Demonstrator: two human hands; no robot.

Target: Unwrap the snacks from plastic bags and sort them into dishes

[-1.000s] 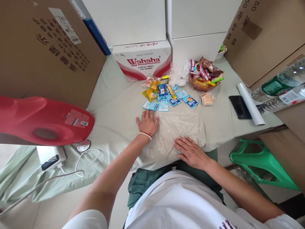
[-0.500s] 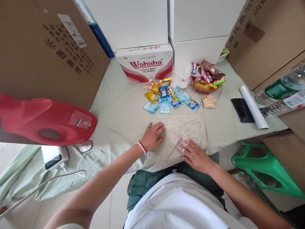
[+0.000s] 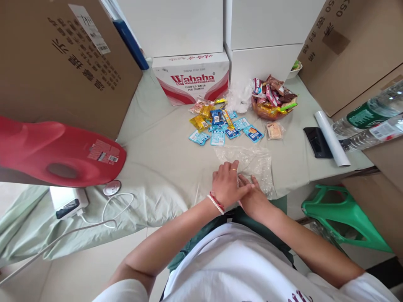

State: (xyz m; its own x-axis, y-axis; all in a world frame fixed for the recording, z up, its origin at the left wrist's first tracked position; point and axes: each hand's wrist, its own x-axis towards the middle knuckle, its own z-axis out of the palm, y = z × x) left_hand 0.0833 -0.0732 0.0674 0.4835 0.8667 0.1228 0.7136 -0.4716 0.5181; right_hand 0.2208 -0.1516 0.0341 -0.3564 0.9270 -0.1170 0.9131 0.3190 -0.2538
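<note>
A crinkled clear plastic bag [image 3: 261,161] lies flat near the table's front edge. My left hand [image 3: 228,182], with a ring and bracelets, lies over the bag's left part. Its fingers stretch forward, and its thumb reaches across my right hand. My right hand [image 3: 255,197] rests palm down on the near part of the bag, fingers apart and partly covered by the left thumb. Whatever lies under the two hands is hidden. Beyond the bag are blue snack packets [image 3: 253,133], yellow packets [image 3: 199,123] and a wrapped biscuit [image 3: 274,131].
A bowl of wrapped snacks [image 3: 273,110] and a Wahaha carton [image 3: 192,79] stand at the back. To the left are a red jug [image 3: 85,161] and a white charger [image 3: 67,201]. A phone [image 3: 316,142], a white roll [image 3: 332,138] and bottles [image 3: 362,117] lie right, above a green stool [image 3: 340,214].
My left hand has moved right from the bag's left edge onto it, meeting my right hand. The pinkish packet seen by my right fingers is now covered. The view has shifted slightly.
</note>
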